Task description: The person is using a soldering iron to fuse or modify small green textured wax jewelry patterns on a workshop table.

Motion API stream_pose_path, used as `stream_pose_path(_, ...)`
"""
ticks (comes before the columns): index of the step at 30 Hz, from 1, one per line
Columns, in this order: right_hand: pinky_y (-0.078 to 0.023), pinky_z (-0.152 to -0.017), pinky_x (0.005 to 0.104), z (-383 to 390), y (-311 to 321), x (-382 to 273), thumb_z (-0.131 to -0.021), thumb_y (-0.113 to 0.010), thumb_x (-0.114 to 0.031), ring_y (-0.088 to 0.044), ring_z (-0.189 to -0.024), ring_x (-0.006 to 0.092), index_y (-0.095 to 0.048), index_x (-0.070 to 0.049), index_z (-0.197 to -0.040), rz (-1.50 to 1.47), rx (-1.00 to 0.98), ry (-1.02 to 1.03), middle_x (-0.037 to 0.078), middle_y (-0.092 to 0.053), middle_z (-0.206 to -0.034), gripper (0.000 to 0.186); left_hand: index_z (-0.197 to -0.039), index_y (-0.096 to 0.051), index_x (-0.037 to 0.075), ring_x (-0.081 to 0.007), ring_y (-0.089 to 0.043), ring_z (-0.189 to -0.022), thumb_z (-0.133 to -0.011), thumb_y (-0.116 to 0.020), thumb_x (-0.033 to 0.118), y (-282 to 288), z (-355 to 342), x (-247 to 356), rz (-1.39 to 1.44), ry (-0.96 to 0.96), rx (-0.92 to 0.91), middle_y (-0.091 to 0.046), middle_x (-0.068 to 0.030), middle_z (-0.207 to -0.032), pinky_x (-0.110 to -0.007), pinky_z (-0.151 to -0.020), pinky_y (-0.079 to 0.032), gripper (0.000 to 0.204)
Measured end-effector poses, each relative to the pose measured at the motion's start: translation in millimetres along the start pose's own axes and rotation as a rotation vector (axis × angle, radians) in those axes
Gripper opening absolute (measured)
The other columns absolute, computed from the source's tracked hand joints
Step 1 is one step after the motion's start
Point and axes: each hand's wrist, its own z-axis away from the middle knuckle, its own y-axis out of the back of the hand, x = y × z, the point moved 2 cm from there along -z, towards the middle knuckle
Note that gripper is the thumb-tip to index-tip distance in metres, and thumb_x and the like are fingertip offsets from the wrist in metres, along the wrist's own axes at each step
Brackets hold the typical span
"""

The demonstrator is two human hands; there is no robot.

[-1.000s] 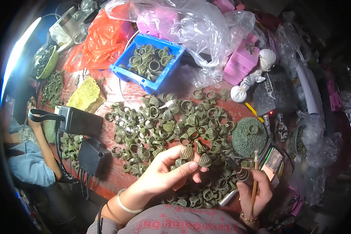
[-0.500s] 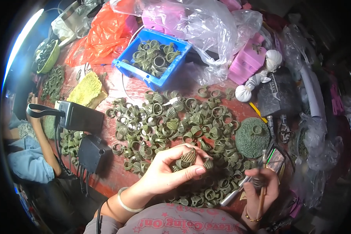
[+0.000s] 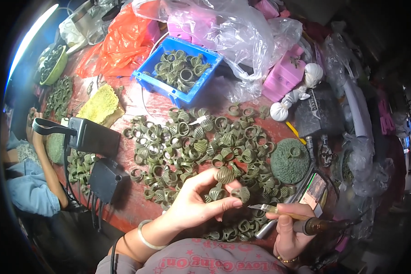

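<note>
My left hand [image 3: 194,208], fingers curled, holds a few olive-green ribbed ring pieces [image 3: 225,176] between fingers and thumb. In my right hand [image 3: 290,233] are a slim wooden-handled blade [image 3: 256,206] and a dark, thicker pen-like tool [image 3: 316,226], pointing right. The blade's tip lies just right of my left thumb, close to one of the held pieces. Beneath and beyond both hands spreads a loose pile of similar ring pieces [image 3: 196,146] on the red worktop [image 3: 137,100]. A round green textured pad [image 3: 287,164] lies right of the pile.
A blue bin [image 3: 187,96] of ring pieces sits at the back, amid plastic bags, pink blocks [image 3: 283,75] and white pouches [image 3: 279,111]. Left are black boxes [image 3: 97,137] with cables, a yellow sponge [image 3: 93,102] and another person's arm [image 3: 52,178]. A dark device [image 3: 319,109] stands right.
My right hand has turned, bringing the blade from upright to pointing left at my left hand and swinging the thicker tool rightward. My left hand has barely moved.
</note>
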Motion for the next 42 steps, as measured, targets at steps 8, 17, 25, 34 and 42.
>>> stream_pose_path(8,-0.055,-0.061,0.0280,-5,3,5,-0.084,-0.068,0.002,-0.068,-0.070,0.0226,-0.059,0.006,-0.098,0.204,0.002,0.191,0.015,-0.067,-0.083,0.017,-0.096,-0.059,0.001,-0.0071,-0.058,-0.061,-0.082,-0.071,-0.001,3,-1,-6,-0.009,0.030,-0.054,-0.061,-0.0045,-0.091,-0.020,-0.048,-0.048,0.019)
stream_pose_path(17,-0.054,-0.059,0.0277,-11,3,-1,-0.079,-0.073,-0.002,-0.066,-0.067,0.0220,-0.065,0.004,-0.094,0.310,-0.032,0.302,0.012,-0.069,-0.086,0.017,-0.097,-0.060,-0.001,-0.0073,-0.059,-0.063,-0.082,-0.071,-0.002,2,1,-6,-0.137,0.003,-0.032,-0.060,-0.0039,-0.090,-0.020,-0.048,-0.048,0.018)
stream_pose_path(25,-0.054,-0.060,0.0274,-7,0,6,-0.079,-0.074,-0.004,-0.066,-0.065,0.0206,-0.066,0.003,-0.093,0.250,0.001,0.237,0.011,-0.069,-0.080,0.017,-0.092,-0.063,-0.001,-0.0110,-0.060,-0.066,-0.077,-0.073,-0.002,5,-3,-13,-0.381,-0.227,-0.064,-0.061,-0.0069,-0.085,-0.024,-0.052,-0.047,0.018)
stream_pose_path(34,-0.044,-0.058,0.0219,-2,10,5,-0.094,-0.059,-0.017,-0.058,-0.061,0.0140,-0.055,0.003,-0.101,-0.044,0.018,0.086,0.014,-0.064,-0.076,0.022,-0.093,-0.062,-0.001,-0.0107,-0.059,-0.067,-0.079,-0.071,-0.004,3,-2,-11,-0.405,-0.352,-0.052,-0.060,-0.0065,-0.087,-0.024,-0.052,-0.048,0.017)
stream_pose_path(42,-0.055,-0.069,0.0261,-8,7,4,-0.091,-0.060,-0.004,-0.069,-0.075,0.0199,-0.058,0.004,-0.099,0.072,-0.091,0.090,0.017,-0.068,-0.086,0.012,-0.097,-0.060,-0.002,-0.0073,-0.059,-0.063,-0.082,-0.068,-0.005,1,2,-8,-0.170,-0.105,-0.021,-0.059,-0.0043,-0.090,-0.020,-0.049,-0.048,0.017)
